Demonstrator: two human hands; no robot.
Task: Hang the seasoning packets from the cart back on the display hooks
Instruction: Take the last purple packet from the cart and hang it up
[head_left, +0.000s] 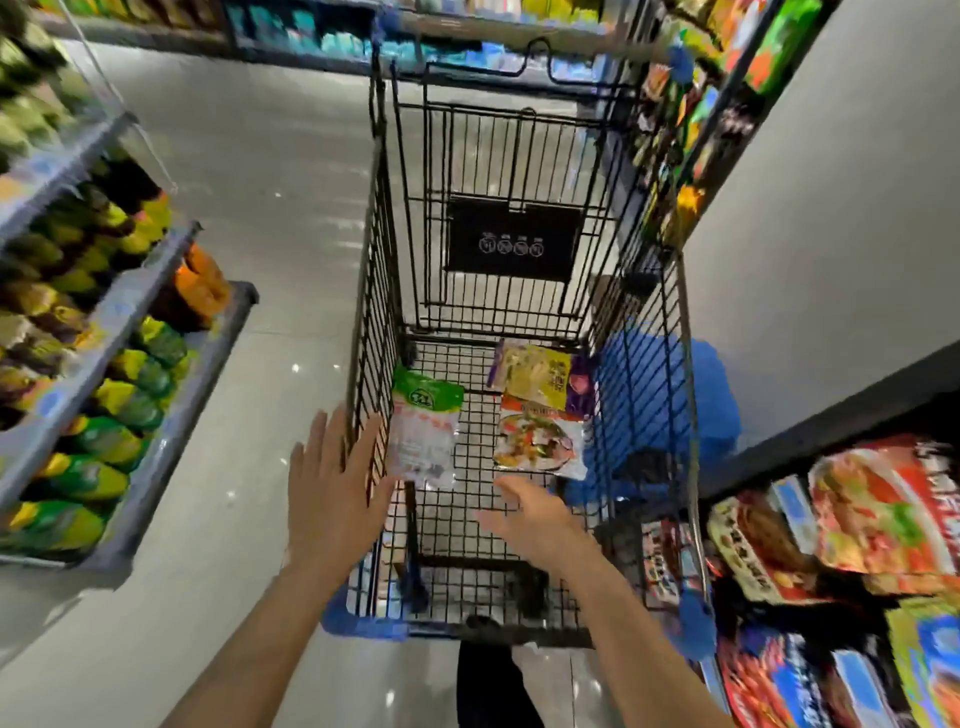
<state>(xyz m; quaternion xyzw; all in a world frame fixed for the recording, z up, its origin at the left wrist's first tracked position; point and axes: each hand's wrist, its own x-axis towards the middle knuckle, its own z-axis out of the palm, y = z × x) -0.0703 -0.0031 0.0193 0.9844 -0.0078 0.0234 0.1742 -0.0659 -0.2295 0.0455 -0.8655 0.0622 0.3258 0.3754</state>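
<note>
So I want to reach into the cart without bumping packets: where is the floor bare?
The cart floor is bare down the middle, between the green-topped packet and the red packet, and along the near end under the right hand. The far right corner is crowded: the yellow packet overlaps the red one.

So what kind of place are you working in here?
Most likely a supermarket aisle: a black wire shopping cart stands between stocked shelves of packaged goods, with hanging packets on the right and seasoning packets in the cart.
</note>
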